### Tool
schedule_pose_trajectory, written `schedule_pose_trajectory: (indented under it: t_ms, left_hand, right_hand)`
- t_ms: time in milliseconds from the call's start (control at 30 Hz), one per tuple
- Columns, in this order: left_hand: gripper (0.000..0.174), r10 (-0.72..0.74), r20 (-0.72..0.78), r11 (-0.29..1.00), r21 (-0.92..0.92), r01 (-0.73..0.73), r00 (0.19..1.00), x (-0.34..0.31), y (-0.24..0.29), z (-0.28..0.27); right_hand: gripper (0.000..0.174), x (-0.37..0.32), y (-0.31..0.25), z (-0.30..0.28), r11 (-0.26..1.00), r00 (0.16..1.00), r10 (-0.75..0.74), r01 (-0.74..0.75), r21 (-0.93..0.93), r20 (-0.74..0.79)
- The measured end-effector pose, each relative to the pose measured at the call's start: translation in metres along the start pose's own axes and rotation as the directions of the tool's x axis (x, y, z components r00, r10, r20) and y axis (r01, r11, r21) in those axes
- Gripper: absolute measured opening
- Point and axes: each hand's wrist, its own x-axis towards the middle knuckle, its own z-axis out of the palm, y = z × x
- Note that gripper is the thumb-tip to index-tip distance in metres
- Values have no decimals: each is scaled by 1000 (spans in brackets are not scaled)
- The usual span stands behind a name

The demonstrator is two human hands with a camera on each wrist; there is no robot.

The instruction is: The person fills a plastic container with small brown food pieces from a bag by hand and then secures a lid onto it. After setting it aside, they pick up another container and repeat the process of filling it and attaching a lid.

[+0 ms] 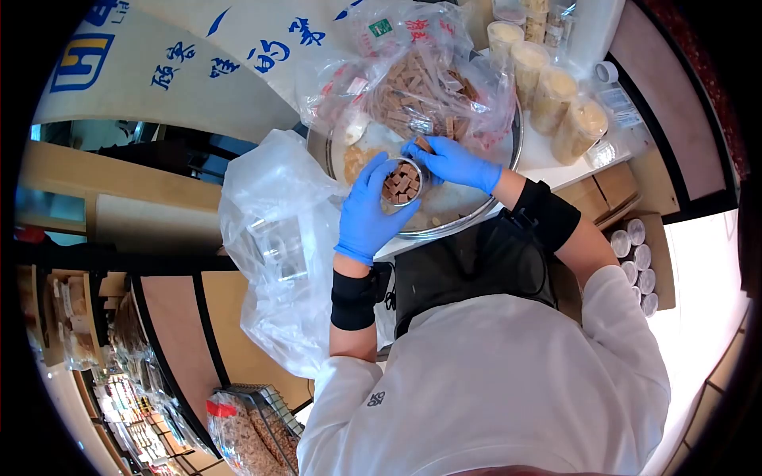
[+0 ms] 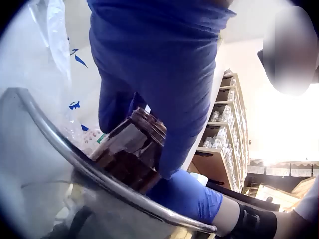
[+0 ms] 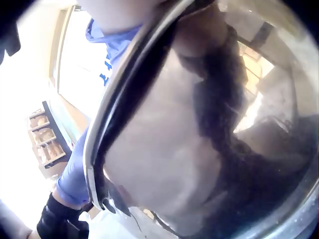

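Observation:
In the head view my blue-gloved left hand grips a clear round jar from its side, mouth facing up. Brown block-shaped pieces fill much of the jar. Just right of the rim is my blue-gloved right hand, with a brown stick pinched at its fingertips. Both hands are over a wide metal basin. A clear plastic bag of similar brown sticks lies in the basin, beyond the hands. The right wrist view mostly shows the basin's shiny wall, hiding the fingers.
Several tall clear jars with pale lids stand at the right of the counter. A box of lidded containers sits lower right. Left of the basin hangs a large clear plastic bag. A white printed banner covers the upper left.

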Motion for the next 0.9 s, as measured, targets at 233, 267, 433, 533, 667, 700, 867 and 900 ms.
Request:
schedule_pose_trajectory:
  t_ms: [233, 267, 433, 533, 667, 700, 867, 900]
  left_hand:
    - [65, 70, -36, 995, 71, -67, 997, 3, 10, 14]
    - [65, 69, -37, 995, 71, -66, 997, 3, 13, 15]
    - [58, 78, -57, 994, 81, -73, 995, 1, 20, 19]
    - [52, 97, -120, 995, 30, -94, 988, -4, 13, 20]
    - [50, 124, -109, 992, 25, -122, 986, -7, 9, 17]
    - [50, 115, -121, 993, 21, -113, 986, -8, 9, 17]
    - [50, 108, -154, 994, 7, -109, 982, -12, 5, 22]
    - [50, 112, -167, 994, 7, -112, 980, -12, 4, 22]
  right_hand:
    - [36, -7, 1, 0, 983, 993, -113, 106, -153, -42]
    - [38, -9, 0, 0, 981, 990, -134, 126, -145, -49]
    - [38, -17, -10, -2, 978, 992, -124, 120, -171, -8]
    - [37, -21, -11, 0, 966, 991, -134, 130, -222, -6]
    - [34, -23, -11, 3, 947, 976, -213, 198, -252, -33]
    - [34, -24, -13, 3, 947, 976, -215, 200, -249, -33]
    - [33, -15, 12, 7, 936, 945, -309, 283, -208, -104]
    - [33, -16, 5, 10, 908, 898, -400, 361, -214, -183]
